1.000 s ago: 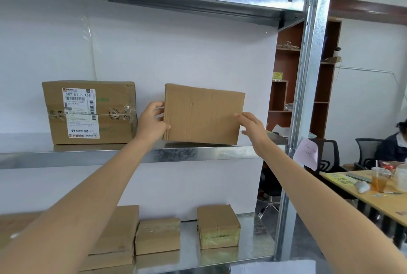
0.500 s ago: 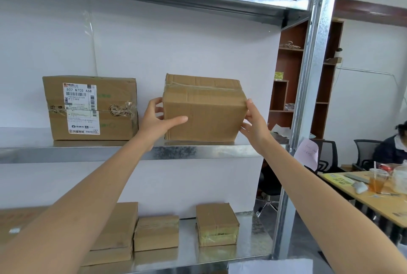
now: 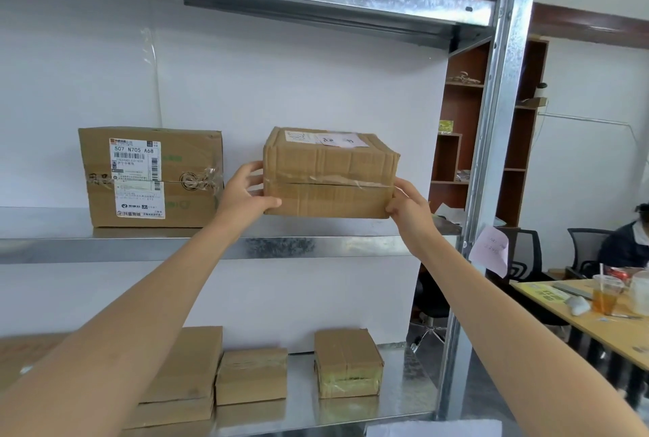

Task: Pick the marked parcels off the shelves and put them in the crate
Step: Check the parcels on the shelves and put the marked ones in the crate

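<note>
Both hands on 1 cardboard parcel (image 3: 330, 173), middle shelf (image 3: 175, 248), right of labelled box (image 3: 151, 176). My left hand (image 3: 242, 196) grips its left end, thumb under front edge. My right hand (image 3: 407, 210) clamps its right end, fingers curled round corner. White label on top.

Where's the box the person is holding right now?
The cardboard parcel is at the middle shelf, gripped between left hand and right hand, right of the labelled box.

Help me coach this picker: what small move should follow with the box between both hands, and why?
Probably draw the box straight back off the shelf: the left hand and right hand grip its two ends, and a paper slip shows on its top.
</note>
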Available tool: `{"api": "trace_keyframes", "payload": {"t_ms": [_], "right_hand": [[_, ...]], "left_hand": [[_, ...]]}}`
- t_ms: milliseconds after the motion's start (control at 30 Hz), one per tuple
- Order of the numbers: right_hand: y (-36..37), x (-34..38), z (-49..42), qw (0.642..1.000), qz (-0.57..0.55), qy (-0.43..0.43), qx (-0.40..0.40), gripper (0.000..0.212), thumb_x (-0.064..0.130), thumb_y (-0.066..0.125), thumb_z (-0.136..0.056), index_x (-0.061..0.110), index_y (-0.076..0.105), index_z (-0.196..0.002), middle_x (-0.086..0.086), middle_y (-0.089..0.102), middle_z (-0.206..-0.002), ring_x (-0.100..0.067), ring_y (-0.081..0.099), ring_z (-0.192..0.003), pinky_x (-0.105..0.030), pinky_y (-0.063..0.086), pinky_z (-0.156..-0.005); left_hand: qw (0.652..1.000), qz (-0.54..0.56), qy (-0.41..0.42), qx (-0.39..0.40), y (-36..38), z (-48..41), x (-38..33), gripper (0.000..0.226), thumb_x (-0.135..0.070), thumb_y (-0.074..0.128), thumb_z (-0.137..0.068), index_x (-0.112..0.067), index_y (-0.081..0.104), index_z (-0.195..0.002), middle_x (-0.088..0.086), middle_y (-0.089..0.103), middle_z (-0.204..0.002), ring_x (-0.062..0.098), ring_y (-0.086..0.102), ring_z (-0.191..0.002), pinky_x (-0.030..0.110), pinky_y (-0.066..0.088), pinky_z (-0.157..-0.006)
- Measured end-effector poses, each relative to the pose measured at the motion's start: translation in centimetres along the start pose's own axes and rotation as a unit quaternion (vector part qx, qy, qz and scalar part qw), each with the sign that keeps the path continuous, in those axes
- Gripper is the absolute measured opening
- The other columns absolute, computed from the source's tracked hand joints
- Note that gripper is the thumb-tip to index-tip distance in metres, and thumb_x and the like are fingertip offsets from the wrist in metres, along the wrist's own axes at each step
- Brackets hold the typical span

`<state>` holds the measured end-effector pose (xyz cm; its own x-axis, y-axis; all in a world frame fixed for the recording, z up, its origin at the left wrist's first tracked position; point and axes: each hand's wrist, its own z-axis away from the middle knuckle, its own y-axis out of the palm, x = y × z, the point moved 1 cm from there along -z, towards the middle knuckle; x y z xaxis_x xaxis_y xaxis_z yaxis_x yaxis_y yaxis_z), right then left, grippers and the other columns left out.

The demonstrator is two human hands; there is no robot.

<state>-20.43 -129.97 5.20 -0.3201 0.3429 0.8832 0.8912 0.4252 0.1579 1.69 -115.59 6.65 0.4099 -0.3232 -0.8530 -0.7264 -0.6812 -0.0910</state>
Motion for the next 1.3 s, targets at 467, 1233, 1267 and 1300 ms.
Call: {"api": "trace_keyframes", "payload": {"t_ms": [467, 1233, 1267, 1300], "right_hand": [[0.5, 0.6, 0.3, 0.998, 0.001, 0.052, 0.028, 0.038, 0.043, 0.034, -0.1, 0.023, 0.064, -0.091, 0.006, 0.067, -0.096, -0.016, 0.058, -0.105, -0.035, 0.039, -0.095], [0.3, 1.7, 2.1, 0.998, 0.003, 0.014, 0.067, 0.076, -0.017, 0.027, -0.082, 0.032, 0.04, -0.139, -0.006, 0.063, -0.108, -0.021, 0.056, -0.1, -0.028, 0.05, -0.084], [0.1, 1.8, 2.4, 0.997, 0.004, 0.011, 0.07, 0.075, -0.018, 0.027, -0.083, 0.033, 0.041, -0.137, -0.005, 0.063, -0.108, -0.021, 0.057, -0.1, -0.028, 0.05, -0.082], [-0.2, 2.0, 2.8, 0.997, 0.005, 0.008, 0.072, 0.074, -0.018, 0.028, -0.084, 0.033, 0.041, -0.136, -0.005, 0.063, -0.108, -0.02, 0.058, -0.098, -0.027, 0.05, -0.081]], "left_hand": [[0.993, -0.118, 0.026, -0.014, -0.1, -0.1, 0.8, 0.055, 0.009, 0.075, -0.067, -0.018, 0.047, -0.107, 0.004, 0.061, -0.116, 0.02, 0.058, -0.094, 0.032, 0.048, -0.077], [0.997, 0.034, -0.012, 0.07, 0.0, 1.7, -0.4, 0.057, -0.013, 0.05, -0.094, -0.044, 0.03, -0.138, -0.006, 0.057, -0.112, 0.008, 0.055, -0.092, 0.025, 0.044, -0.08], [0.997, 0.035, -0.007, 0.074, -0.1, 2.1, -0.5, 0.057, -0.014, 0.05, -0.094, -0.045, 0.031, -0.137, -0.005, 0.057, -0.117, 0.008, 0.055, -0.094, 0.024, 0.045, -0.078], [0.996, 0.033, -0.002, 0.077, -0.1, 2.5, -0.5, 0.056, -0.014, 0.051, -0.094, -0.047, 0.031, -0.135, -0.004, 0.056, -0.121, 0.009, 0.056, -0.097, 0.022, 0.045, -0.077]]}}
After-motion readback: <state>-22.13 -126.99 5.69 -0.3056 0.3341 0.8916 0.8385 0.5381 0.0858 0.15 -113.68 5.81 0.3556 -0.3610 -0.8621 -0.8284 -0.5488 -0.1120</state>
